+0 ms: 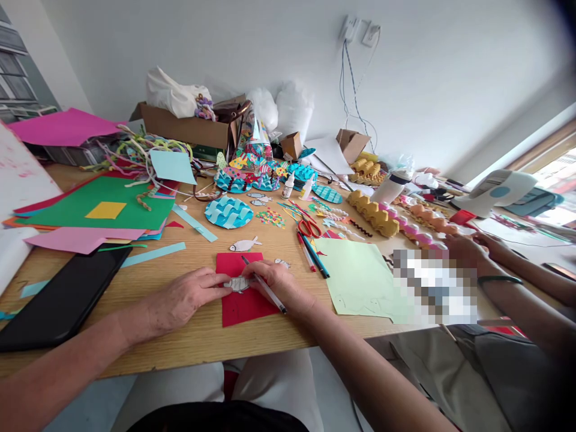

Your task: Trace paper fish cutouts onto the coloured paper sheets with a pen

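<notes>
On a square of red paper [231,312] lies a small grey-and-white paper fish [238,284] with drawn lines. My left hand [184,297] rests on the table and paper, fingers stretched out, their tips touching the fish's left end. Over the right side of the red paper, my right hand [281,285] is closed around a clear-barrelled pen [269,292], which slants across the fish's tail end. Another white paper fish [245,245] sits just above the red sheet. A smaller paper fish [282,263] shows partly behind my right hand.
Red-handled scissors [309,228], markers [318,257] and pale green paper [357,276] lie to the right. A black tablet-like slab [67,294] and coloured sheets [67,204] are at left. Woven blue disc [228,212] and glue bottles [288,186] stand beyond. A co-worker's hands [470,252] are at right.
</notes>
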`<state>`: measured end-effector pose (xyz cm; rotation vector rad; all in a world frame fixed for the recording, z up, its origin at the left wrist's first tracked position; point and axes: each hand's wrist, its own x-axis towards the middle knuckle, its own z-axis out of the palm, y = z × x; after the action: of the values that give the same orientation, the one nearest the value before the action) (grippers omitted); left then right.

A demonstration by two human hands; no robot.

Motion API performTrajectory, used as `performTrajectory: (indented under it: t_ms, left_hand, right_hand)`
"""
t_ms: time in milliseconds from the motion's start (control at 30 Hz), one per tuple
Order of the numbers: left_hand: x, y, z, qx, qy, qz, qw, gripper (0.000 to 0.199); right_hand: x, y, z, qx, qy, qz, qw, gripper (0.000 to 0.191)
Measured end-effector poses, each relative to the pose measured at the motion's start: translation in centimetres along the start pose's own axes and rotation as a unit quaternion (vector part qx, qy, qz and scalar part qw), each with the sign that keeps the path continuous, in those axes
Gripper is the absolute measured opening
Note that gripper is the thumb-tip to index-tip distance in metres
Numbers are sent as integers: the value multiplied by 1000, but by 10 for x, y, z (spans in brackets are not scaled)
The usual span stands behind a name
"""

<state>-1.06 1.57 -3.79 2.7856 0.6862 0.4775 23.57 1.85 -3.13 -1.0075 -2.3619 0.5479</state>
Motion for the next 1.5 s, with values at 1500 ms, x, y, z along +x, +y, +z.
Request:
performTrajectory:
  t_ms: [1500]
  left_hand:
    - [14,-8,-4,-84,-18,-23,996,44]
  right_hand:
    - [22,-14,-17,267,-148,156,939,15]
